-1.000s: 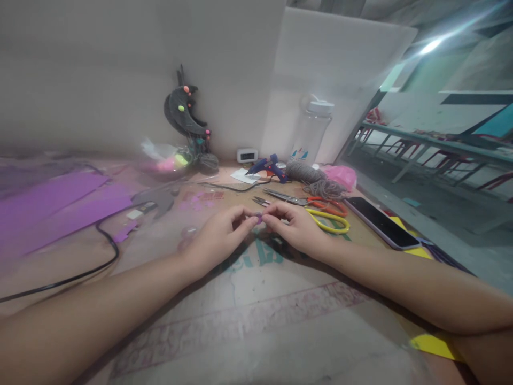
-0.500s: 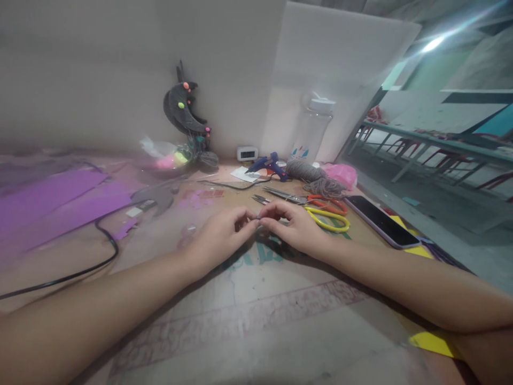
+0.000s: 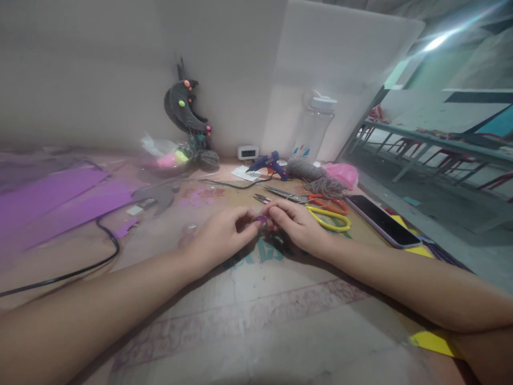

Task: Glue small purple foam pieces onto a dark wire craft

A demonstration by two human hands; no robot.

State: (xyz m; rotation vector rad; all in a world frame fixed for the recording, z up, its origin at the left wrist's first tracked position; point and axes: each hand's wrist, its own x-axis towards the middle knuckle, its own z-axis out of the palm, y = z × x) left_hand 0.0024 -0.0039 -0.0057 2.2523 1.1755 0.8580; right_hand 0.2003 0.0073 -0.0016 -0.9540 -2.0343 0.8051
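Between the fingertips of both hands is a tiny purple piece (image 3: 261, 218), its material too small to make out. My left hand (image 3: 227, 227) pinches it from the left, thumb against the fingers. From the right, my right hand (image 3: 294, 224) has its thumb and fingers closed at the piece's other side. Just beyond the right hand lie scissors with yellow handles (image 3: 331, 220) and another pair with orange handles (image 3: 328, 203). Part of the yellow pair is hidden behind that hand.
A blue glue gun (image 3: 269, 164) lies behind the hands, near grey yarn (image 3: 306, 172) and a clear bottle (image 3: 315, 131). Purple sheets (image 3: 76, 203) and a black cable (image 3: 114, 246) are on the left. A phone (image 3: 380, 220) rests at the right edge.
The purple piece shows more plainly between the fingertips now. My right thumb and fingers have shifted slightly; my left hand has barely moved.
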